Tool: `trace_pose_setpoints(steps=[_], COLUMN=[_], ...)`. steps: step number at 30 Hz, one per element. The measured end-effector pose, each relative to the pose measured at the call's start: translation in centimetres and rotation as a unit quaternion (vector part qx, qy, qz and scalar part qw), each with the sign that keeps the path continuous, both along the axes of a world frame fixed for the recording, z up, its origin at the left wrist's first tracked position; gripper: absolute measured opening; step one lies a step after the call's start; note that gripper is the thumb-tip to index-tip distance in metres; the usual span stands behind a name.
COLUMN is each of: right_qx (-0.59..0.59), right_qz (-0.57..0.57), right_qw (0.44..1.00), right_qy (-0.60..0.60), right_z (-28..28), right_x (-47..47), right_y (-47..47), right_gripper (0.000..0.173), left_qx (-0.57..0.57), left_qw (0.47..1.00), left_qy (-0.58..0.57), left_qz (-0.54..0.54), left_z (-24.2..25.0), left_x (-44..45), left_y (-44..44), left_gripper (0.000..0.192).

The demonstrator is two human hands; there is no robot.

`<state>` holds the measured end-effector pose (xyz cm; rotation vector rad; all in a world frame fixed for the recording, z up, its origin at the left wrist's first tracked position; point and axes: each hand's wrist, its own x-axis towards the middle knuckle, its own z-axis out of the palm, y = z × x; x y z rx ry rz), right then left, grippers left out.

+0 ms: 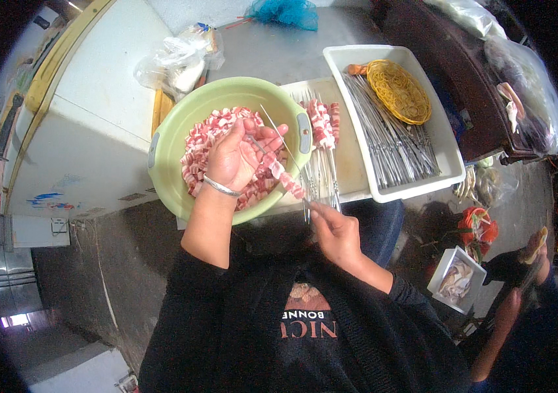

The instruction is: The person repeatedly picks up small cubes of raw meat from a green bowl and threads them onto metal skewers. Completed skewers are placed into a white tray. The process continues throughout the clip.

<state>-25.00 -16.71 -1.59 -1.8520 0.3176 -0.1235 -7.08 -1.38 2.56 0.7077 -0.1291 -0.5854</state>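
Observation:
My right hand (338,231) grips the near ends of thin metal skewers. One held skewer carries several cubes of raw meat (279,172); a bare skewer (279,132) slants up beside it. My left hand (239,157), with a silver bangle (222,186) on the wrist, is palm up over the bowl, fingers curled around the loaded skewer's tip. Whether it pinches the tip or a piece of meat is unclear. Below lies a heap of diced red-and-white meat (197,162) in a green plastic bowl (170,123). Loaded meat skewers (320,123) lie just right of the bowl.
The loaded skewers rest on a pale board (352,167). A white plastic tray (374,194) holds many metal skewers (397,152) and a yellow woven basket (399,93). Plastic bags (180,64) sit behind the bowl. Another person's arm (497,334) is at the lower right, near a white box (457,280).

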Motion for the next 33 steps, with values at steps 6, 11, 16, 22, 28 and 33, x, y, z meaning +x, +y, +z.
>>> trace_pose_setpoints(steps=[6, 11, 16, 22, 28, 33], right_qx=[-0.015, 0.010, -0.001, 0.003, -0.012, -0.035], right_qz=[-0.010, -0.009, 0.005, -0.005, -0.020, 0.001], right_qw=[0.999, 0.999, 0.999, 0.999, 0.998, 0.995], right_qy=[-0.051, -0.050, -0.041, -0.039, -0.064, -0.093], right_z=[0.3, 0.7, 0.9, 0.7, 0.3, -0.1], right_x=[0.5, 0.6, 0.7, 0.7, 0.6, 0.6], right_y=[0.6, 0.6, 0.5, 0.7, 1.3, 1.6], right_gripper=[0.019, 0.019, 0.019, 0.019, 0.019, 0.021], left_qx=[-0.007, 0.041, 0.042, 0.085, 0.119, 0.091], left_qw=[0.999, 0.999, 0.994, 0.984, 0.974, 0.984], left_qy=[0.017, 0.010, -0.029, -0.099, -0.098, -0.023], left_qz=[-0.044, 0.021, 0.095, 0.123, 0.163, 0.154], left_z=[0.1, 0.4, 0.6, 0.7, 0.6, 0.6], left_x=[0.1, -0.3, -0.5, -0.4, -0.8, -1.0], left_y=[-0.1, -0.3, 0.0, -0.3, -1.6, -2.1], left_gripper=[0.033, 0.050, 0.045, 0.031, 0.029, 0.028])
